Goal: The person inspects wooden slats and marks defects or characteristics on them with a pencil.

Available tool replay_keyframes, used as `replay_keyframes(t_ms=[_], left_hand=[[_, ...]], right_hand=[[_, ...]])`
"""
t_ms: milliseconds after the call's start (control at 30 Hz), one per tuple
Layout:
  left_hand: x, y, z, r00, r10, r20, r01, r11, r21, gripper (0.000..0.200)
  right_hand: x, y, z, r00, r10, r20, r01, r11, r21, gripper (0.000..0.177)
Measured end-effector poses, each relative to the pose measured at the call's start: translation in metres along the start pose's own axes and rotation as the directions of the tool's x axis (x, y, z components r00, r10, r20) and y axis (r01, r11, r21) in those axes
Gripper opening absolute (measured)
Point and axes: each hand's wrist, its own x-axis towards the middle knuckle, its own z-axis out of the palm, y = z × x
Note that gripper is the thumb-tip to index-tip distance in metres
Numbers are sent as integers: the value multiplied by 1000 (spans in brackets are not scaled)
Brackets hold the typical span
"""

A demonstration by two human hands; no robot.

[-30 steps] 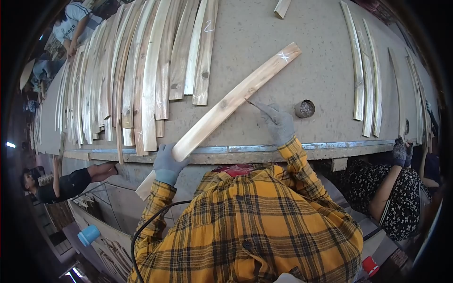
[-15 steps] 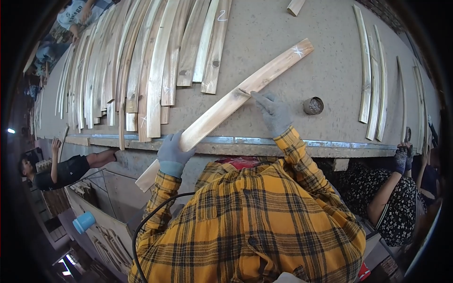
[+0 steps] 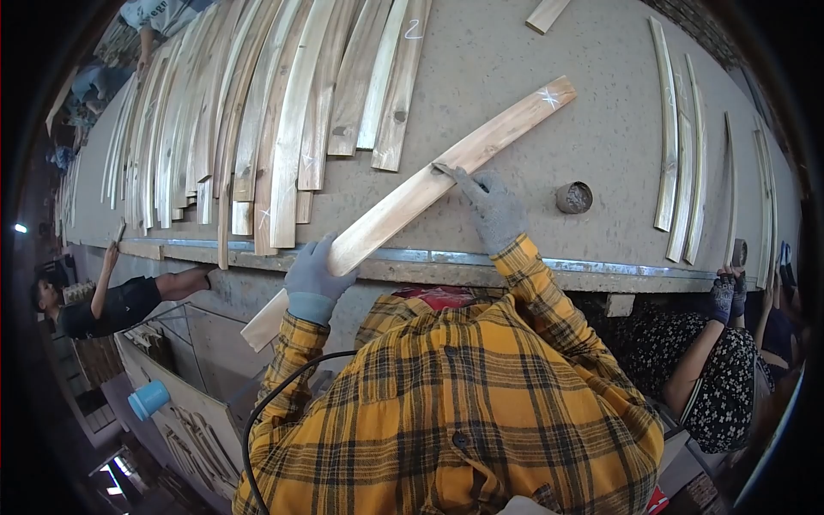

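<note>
Right of the stacked slats point(image 3: 283, 129), the left hand point(image 3: 313, 276) was closed round a long curved slat point(image 3: 403, 206) near its lower end, which overhung the table point(image 3: 601, 129). The rest lay slantwise on top. It looked light, stiff and rough, best gripped across its width. The right hand point(image 3: 496, 213) touched its middle edge. Whether it pinched anything, I could not tell. A tin point(image 3: 573, 197) stood near.

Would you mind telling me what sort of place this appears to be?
Probably a woodworking workshop: rows of curved wooden slats lie on a long workbench, and the left hand grips another slat.
</note>
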Motion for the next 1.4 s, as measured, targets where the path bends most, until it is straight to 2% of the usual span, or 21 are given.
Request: replay_keyframes(t_ms=[100, 200, 267, 300, 400, 500, 567, 700, 767, 800, 867, 1000, 1067, 1300, 1367, 1400], left_hand=[[-1, 6, -1, 1000, 15, -15, -15, 1000, -4, 67], [0, 5, -2, 999, 20, -27, -19, 1000, 16, 66], [1, 3, 1, 998, 45, -46, -44, 999, 24, 65], [2, 3, 2, 998, 47, -46, -46, 999, 24, 65], [2, 4, 4, 999, 32, -40, -31, 999, 30, 64], [2, 3, 8, 999, 28, -46, -26, 999, 42, 63], [3, 1, 11, 999, 23, -30, -23, 1000, 18, 64], [5, -2, 17, 999, 31, -10, -31, 1000, 3, 65], [5, -5, 20, 999, 46, -15, -47, 998, -38, 67], [5, -8, 22, 998, 61, -14, -61, 997, -39, 67], [8, -11, 27, 999, 25, 34, -23, 998, -62, 69], [11, -12, 32, 998, 10, 65, -8, 999, -40, 70], [10, -13, 32, 997, 33, 64, -30, 998, -48, 72], [9, -16, 29, 996, 25, 80, -21, 999, -49, 78], [9, -14, 26, 996, 17, 84, -13, 999, -51, 78], [9, -14, 25, 997, 14, 82, -10, 999, -51, 78]], right_hand=[[3, 8, 9, 998, 40, -46, -40, 999, -9, 53], [-1, 4, 12, 997, -22, -72, 23, 1000, 14, 52], [-7, -3, 2, 997, -37, 68, 34, 998, 54, 51], [-6, -1, 1, 997, -36, 67, 32, 998, 53, 51], [1, 4, 0, 1000, -14, 3, 13, 994, 110, 50], [5, 2, 1, 996, 89, -25, -88, 996, 32, 52], [3, -5, -5, 993, 18, 116, -41, 979, 198, 49], [-12, 19, 3, 994, 43, 104, -73, 951, 299, 42], [-12, 41, 1, 984, 165, -62, -134, 928, 349, 35], [-12, 48, -1, 982, 176, -70, -142, 928, 344, 35], [-11, 64, -7, 944, 325, -59, -283, 888, 364, 33], [-8, 78, -7, 928, 347, -134, -296, 908, 298, 33], [-6, 84, -2, 939, 301, -164, -269, 944, 191, 32], [1, 78, 9, 960, 243, -142, -238, 970, 52, 32], [2, 75, 8, 972, 227, -66, -232, 969, -81, 34], [0, 71, 4, 973, 224, -65, -228, 970, -80, 34]])
